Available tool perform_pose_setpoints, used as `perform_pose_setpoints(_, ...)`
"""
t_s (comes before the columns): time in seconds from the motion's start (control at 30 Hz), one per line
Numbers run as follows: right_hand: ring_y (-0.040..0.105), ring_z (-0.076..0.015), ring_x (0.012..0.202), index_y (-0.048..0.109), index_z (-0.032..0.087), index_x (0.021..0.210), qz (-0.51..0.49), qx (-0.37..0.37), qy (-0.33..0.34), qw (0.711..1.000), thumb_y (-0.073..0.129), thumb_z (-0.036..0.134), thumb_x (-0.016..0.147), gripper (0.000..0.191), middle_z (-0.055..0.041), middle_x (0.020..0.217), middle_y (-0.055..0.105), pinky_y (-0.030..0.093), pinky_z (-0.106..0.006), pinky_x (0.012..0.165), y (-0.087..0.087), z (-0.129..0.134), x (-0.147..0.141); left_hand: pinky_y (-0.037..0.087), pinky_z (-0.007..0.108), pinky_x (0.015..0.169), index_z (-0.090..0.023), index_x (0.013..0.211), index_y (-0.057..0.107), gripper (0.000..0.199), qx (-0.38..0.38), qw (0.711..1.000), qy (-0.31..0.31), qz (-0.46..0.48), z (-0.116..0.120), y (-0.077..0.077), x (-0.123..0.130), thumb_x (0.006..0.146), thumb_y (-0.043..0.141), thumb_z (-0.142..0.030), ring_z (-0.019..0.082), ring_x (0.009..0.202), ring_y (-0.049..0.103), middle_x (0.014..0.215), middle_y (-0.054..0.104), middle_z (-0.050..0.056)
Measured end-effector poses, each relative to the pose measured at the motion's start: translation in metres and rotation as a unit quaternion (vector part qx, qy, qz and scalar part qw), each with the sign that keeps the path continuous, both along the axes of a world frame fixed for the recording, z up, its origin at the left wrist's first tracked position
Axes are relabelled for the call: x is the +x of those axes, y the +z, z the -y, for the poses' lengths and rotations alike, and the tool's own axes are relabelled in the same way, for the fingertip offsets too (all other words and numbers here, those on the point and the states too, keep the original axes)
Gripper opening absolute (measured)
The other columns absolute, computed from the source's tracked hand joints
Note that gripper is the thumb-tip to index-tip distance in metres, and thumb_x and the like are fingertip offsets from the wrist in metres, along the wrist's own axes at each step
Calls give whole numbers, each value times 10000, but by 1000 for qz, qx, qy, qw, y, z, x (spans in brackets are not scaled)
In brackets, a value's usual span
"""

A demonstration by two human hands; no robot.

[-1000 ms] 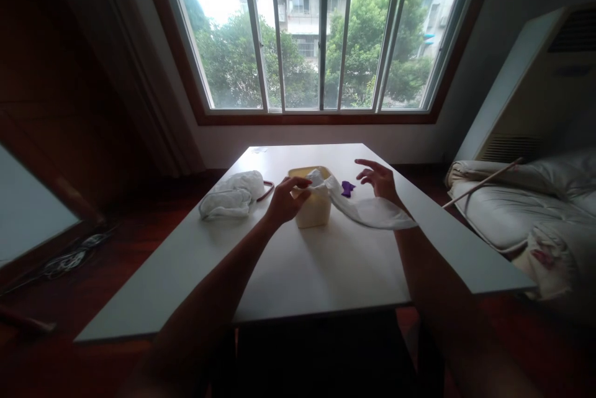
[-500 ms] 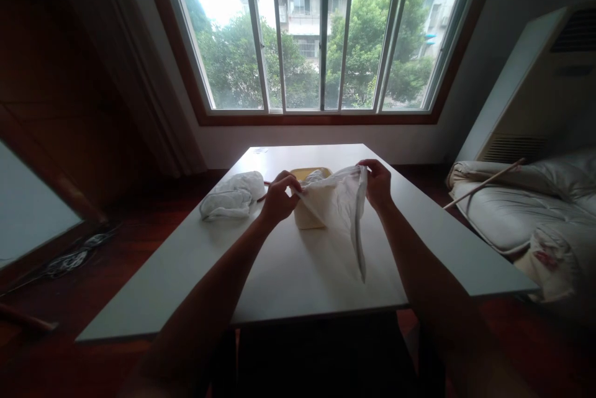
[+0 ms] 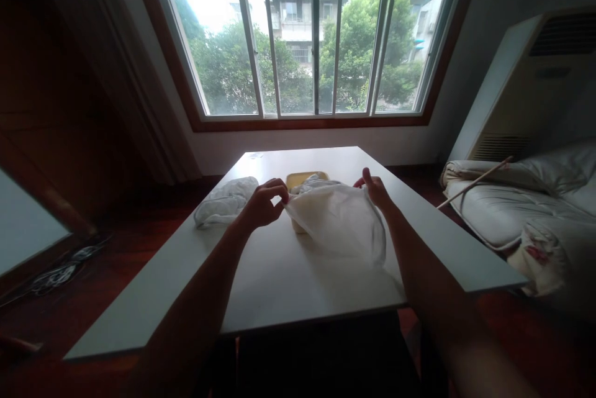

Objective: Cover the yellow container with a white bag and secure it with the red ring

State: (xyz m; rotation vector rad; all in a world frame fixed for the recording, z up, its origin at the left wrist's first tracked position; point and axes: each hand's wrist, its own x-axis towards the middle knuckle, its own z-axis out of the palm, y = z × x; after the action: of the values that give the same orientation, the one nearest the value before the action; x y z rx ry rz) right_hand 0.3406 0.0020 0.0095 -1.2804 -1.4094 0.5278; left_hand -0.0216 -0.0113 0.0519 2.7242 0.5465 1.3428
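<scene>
A thin, see-through white cloth (image 3: 338,218) is spread between my two hands above the white table (image 3: 298,298). My left hand (image 3: 266,202) pinches its left corner between thumb and fingers. At the cloth's upper right edge is my right hand (image 3: 376,190), closed on it with the thumb pointing up. Behind and partly under the cloth stands a yellow container (image 3: 294,180) with whitish fabric in it; the cloth hides most of its front. Another crumpled white cloth (image 3: 228,199) lies on the table to the left of my left hand.
A wide window (image 3: 298,117) is beyond the table. On the right are a pale padded couch (image 3: 493,212) with a thin stick (image 3: 475,182) across it and a tall air conditioner (image 3: 507,87). Cables (image 3: 60,274) lie on the floor at left.
My hands have moved apart, my left hand going left, and the cloth between them has opened from a bunched, hanging shape into a wider sheet. The view has shifted slightly.
</scene>
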Motion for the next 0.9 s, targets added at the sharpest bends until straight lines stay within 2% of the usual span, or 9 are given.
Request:
perform_pose_setpoints(0.07, 665, -223, 741, 763, 161, 775, 33, 38, 11, 999, 525, 779, 818, 664, -82, 729, 713, 523, -360, 758, 2, 2, -4, 496, 276, 693, -185, 740, 649, 159, -44, 999, -20, 6, 3, 1, 0, 778, 552, -64, 146, 762, 597, 834, 631, 34)
perform_pose_setpoints(0.13, 684, -247, 881, 763, 169, 987, 29, 70, 56, 996, 665, 711, 770, 592, -103, 927, 753, 538, -385, 820, 5, 4, -13, 509, 289, 705, -186, 811, 691, 206, -75, 995, -10, 70, 2, 0, 3, 819, 504, -100, 156, 767, 614, 832, 651, 41)
perform_pose_setpoints(0.23, 687, -237, 892, 725, 177, 1117, -6, 56, 124, 991, 756, 615, 734, 582, -109, 995, 751, 548, -391, 820, 6, 4, -31, 523, 313, 721, -189, 929, 725, 303, -95, 978, 82, 164, -6, 2, 14, 893, 424, -174, 171, 766, 622, 826, 670, 50)
perform_pose_setpoints(0.3, 675, -215, 791, 740, 161, 999, -23, 38, 140, 989, 770, 591, 720, 514, -95, 891, 746, 547, -374, 764, 2, 2, -43, 528, 342, 764, -195, 975, 748, 284, -91, 978, 162, 97, -16, 9, 23, 904, 484, -272, 192, 800, 626, 886, 689, 66)
perform_pose_setpoints(0.37, 650, -196, 722, 728, 157, 884, -40, 41, 135, 989, 766, 579, 720, 454, -79, 821, 730, 534, -353, 713, -2, 0, -52, 521, 377, 814, -208, 988, 773, 282, -97, 970, 219, -48, -26, 21, 34, 848, 612, -393, 230, 862, 629, 957, 701, 86)
perform_pose_setpoints(0.47, 622, -181, 707, 694, 170, 862, -70, 82, 98, 989, 728, 558, 762, 402, -56, 797, 703, 512, -328, 682, -9, -3, -59, 506, 378, 818, -255, 932, 798, 261, -145, 932, 244, -226, -38, 40, 51, 758, 716, -432, 275, 930, 633, 1007, 706, 91)
perform_pose_setpoints(0.57, 589, -164, 689, 662, 183, 881, -81, 117, 64, 988, 677, 539, 815, 362, -34, 776, 667, 486, -301, 642, -11, -5, -62, 493, 352, 767, -243, 818, 785, 126, -185, 918, 230, -267, -45, 56, 63, 740, 723, -321, 252, 859, 637, 973, 714, 71)
perform_pose_setpoints(0.77, 467, -109, 585, 625, 195, 948, -72, 132, 31, 988, 668, 469, 822, 304, 4, 776, 579, 377, -248, 517, -9, -5, -58, 460, 268, 634, -165, 850, 657, 144, -306, 935, 174, -32, -54, 73, 77, 874, 596, -293, 150, 653, 594, 758, 687, 40)
perform_pose_setpoints(0.9, 559, -133, 689, 542, 223, 929, -116, 135, 59, 982, 707, 368, 733, 295, -12, 914, 601, 426, -246, 556, -7, -6, -53, 425, 250, 577, -174, 910, 590, 92, -278, 945, 143, 97, -64, 83, 90, 906, 560, -261, 119, 555, 523, 674, 621, 5)
